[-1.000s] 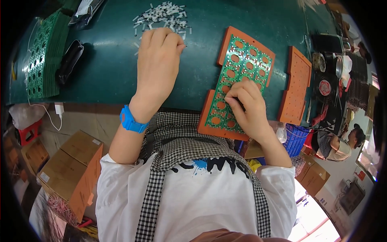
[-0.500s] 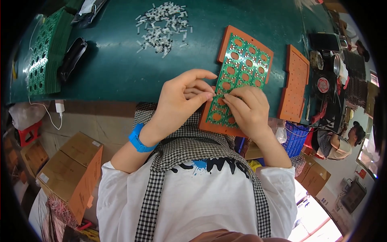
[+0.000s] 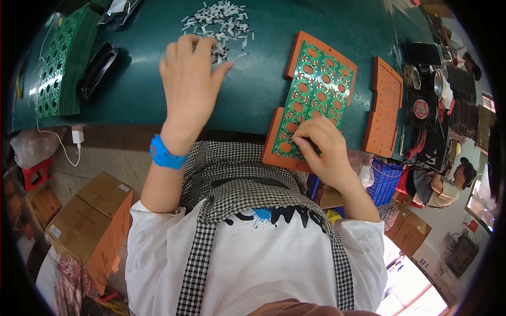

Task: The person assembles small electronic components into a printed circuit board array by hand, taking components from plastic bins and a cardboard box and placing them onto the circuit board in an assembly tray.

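My left hand (image 3: 188, 89) reaches over the near edge of a loose pile of small clear-and-black parts (image 3: 223, 21), fingers spread and bent forward, thumb held out to the side. Its fingertips partly cover the pile, and no part shows in its grip. A green circuit board panel (image 3: 315, 80) with rows of oval cutouts lies in an orange fixture plate (image 3: 272, 138). Over the panel's lower end is my right hand (image 3: 328, 150), its fingers curled and the thumb and forefinger pinched together close to the board. Whatever may be between those fingertips is too small to make out.
A second orange plate (image 3: 383, 108) lies to the right, near tins and a dark round item. At left stand stacked green circuit boards (image 3: 71, 63) beside a black pouch (image 3: 98, 67). Cardboard boxes (image 3: 87, 216) sit below the table; a person (image 3: 448, 184) is at far right.
My left hand has left the board and moved left and away from me to the pile, its fingers opening out. My right hand stays at the board, having shifted slightly.
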Available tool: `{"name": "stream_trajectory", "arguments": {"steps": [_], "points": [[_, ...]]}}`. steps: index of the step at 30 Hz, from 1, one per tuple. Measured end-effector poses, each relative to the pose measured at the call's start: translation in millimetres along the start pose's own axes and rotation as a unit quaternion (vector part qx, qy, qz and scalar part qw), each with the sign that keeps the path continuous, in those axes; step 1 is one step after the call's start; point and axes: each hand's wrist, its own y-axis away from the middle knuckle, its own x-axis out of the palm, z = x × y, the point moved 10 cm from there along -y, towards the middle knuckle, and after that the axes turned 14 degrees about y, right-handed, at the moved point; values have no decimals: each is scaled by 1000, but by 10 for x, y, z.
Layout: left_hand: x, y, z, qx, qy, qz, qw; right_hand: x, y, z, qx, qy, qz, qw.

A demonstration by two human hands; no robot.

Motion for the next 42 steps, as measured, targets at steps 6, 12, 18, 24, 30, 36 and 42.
{"name": "stream_trajectory", "arguments": {"steps": [6,12,18,24,30,36,42], "points": [[20,-18,93,-12,68,-4,998,26,-12,6,-7,7,19,1000],[-66,-3,17,38,93,-53,994,44,16,9,4,37,-1,999],[61,79,-59,-66,345,5,936,26,95,120,-47,96,-63,992],[522,262,-81,-226,576,112,778,25,84,216,-90,139,-53,985],[425,237,-40,-197,489,77,846,56,7,177,-71,132,-4,989],[297,196,-107,-133,402,59,904,48,61,137,-56,108,-45,992],[445,259,-41,-183,485,80,851,35,154,172,-67,132,-95,984]]}}
